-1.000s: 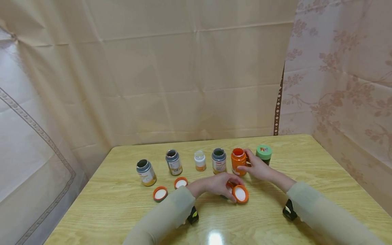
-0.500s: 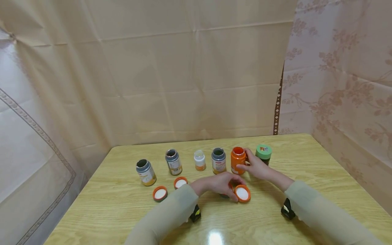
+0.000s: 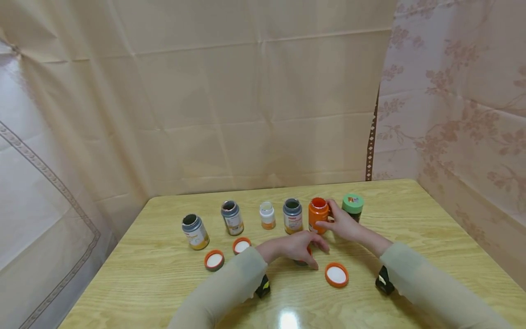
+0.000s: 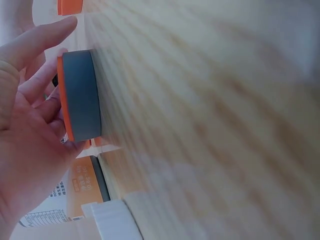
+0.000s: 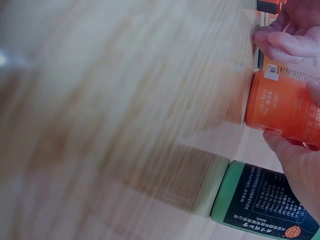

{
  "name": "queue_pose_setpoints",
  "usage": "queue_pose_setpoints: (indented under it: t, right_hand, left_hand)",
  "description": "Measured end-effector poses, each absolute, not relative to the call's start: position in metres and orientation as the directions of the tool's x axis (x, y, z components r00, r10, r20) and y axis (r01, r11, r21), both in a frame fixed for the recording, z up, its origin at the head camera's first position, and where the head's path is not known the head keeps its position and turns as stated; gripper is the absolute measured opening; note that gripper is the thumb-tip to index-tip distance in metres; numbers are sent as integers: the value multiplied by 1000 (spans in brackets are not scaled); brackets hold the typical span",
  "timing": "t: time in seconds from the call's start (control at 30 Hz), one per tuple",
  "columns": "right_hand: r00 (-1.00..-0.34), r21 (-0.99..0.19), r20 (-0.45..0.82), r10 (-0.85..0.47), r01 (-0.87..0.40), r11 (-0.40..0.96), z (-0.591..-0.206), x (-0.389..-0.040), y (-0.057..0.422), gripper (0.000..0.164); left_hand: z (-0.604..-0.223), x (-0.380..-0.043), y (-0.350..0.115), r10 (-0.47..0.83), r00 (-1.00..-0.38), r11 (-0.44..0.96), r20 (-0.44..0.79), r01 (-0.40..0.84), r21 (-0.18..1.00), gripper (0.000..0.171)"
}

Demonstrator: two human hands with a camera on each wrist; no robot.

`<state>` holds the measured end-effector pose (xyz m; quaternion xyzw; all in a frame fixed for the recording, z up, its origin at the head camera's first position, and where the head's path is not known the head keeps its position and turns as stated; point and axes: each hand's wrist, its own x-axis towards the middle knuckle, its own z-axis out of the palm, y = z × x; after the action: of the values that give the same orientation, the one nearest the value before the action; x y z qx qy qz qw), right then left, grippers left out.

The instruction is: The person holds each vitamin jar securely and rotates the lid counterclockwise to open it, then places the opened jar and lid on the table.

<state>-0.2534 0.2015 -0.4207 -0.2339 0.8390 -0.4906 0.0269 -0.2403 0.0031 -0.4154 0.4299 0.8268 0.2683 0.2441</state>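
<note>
In the head view, my right hand holds an uncapped orange bottle that stands upright, thumb on the near side and fingers round the far side. My left hand hovers low over the table, thumb and fingers spread apart with nothing pinched between them. Partly hidden under it lies a grey lid with an orange rim; the left wrist view shows this lid right beside the palm and fingers. To the right of that hand an orange lid lies with its white inside up.
Left of the orange bottle stand a grey-necked bottle, a small white bottle and two more uncapped grey bottles. Two upturned lids lie before them. A green-capped dark bottle stands just behind my right hand.
My left hand moved the orange lid slightly right, then let it go; the lid now lies apart, nearer and further right. My right hand stays on the orange bottle.
</note>
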Motion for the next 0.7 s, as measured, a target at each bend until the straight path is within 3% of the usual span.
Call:
queue_pose_setpoints:
  t: [0.3, 0.7]
  right_hand:
    - [-900, -826, 191, -392, -363, 432, -421, -252, 200, 60]
    - [-907, -791, 233, -350, -386, 474, -405, -245, 200, 73]
  left_hand:
    - [-413, -237, 1, 831, -523, 491, -188, 533, 688, 44]
    - [-410, -234, -2, 837, -531, 469, -134, 568, 677, 51]
